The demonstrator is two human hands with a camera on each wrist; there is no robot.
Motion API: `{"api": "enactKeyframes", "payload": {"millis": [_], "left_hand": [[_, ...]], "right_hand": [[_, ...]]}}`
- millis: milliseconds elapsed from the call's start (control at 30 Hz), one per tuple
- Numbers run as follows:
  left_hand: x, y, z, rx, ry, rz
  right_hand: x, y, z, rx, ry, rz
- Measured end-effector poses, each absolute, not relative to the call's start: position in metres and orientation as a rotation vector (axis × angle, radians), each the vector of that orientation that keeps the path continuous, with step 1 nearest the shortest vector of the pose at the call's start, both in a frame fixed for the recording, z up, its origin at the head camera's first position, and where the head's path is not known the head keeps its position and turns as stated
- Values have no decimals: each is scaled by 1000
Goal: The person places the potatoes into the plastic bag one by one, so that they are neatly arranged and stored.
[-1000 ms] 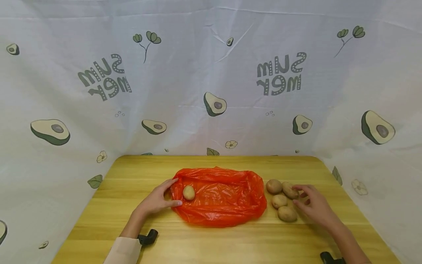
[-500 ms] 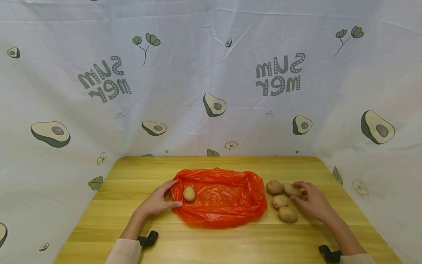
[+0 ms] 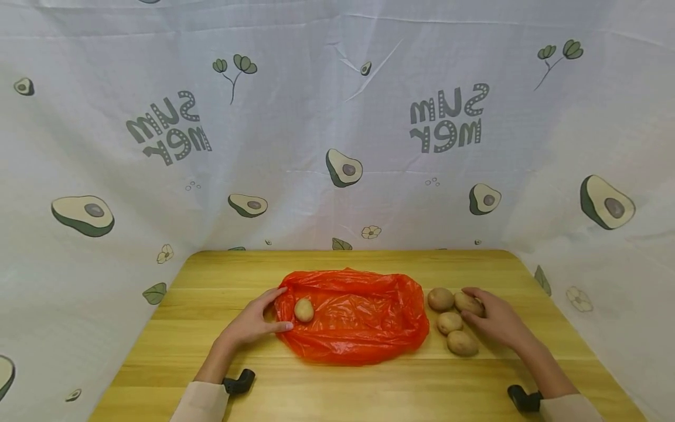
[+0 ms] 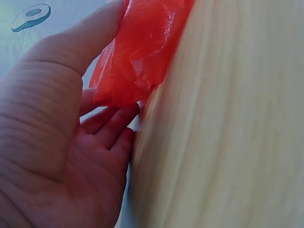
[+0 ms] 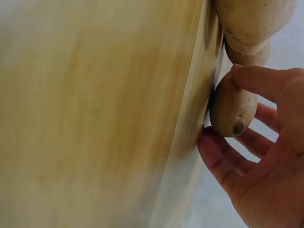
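A red plastic bag (image 3: 364, 346) lies spread on the table with its mouth facing up. One potato (image 3: 303, 310) rests inside at its left end. My left hand (image 3: 250, 321) holds the bag's left end, thumb and index finger apart over the rim; the left wrist view has the red film (image 4: 137, 52) between thumb and fingers. To the bag's right, my right hand (image 3: 501, 321) grips a potato (image 5: 232, 107), thumb on one side and fingers around the other. Beside that one lie a rounder potato (image 3: 440, 299), a small potato (image 3: 449, 323) and a nearer potato (image 3: 462, 343).
The wooden table (image 3: 358, 392) runs back to a white cloth (image 3: 295, 117) printed with avocados, which hangs behind and along both sides. Each wrist wears a black device, one at the left cuff (image 3: 239, 381) and one at the right (image 3: 522, 400).
My right hand has moved forward and left, from beside the far right potato to around it. The left hand keeps its place at the bag's end.
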State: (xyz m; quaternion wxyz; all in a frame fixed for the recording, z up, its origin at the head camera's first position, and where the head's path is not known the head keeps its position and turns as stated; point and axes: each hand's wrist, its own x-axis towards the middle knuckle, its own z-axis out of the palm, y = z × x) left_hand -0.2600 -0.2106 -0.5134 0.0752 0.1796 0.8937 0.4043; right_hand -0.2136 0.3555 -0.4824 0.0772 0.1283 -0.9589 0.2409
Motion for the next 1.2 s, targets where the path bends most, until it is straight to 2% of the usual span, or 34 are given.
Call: {"api": "enactKeyframes", "payload": {"millis": [333,1200], "left_hand": [[-260,-209,-511,528,2676,1224],[-259,-210,-513,505,2679,1216]], "right_hand": [[-218,359,-482,482,-2892,671],[-210,360,-472,320,-2868,818]]}}
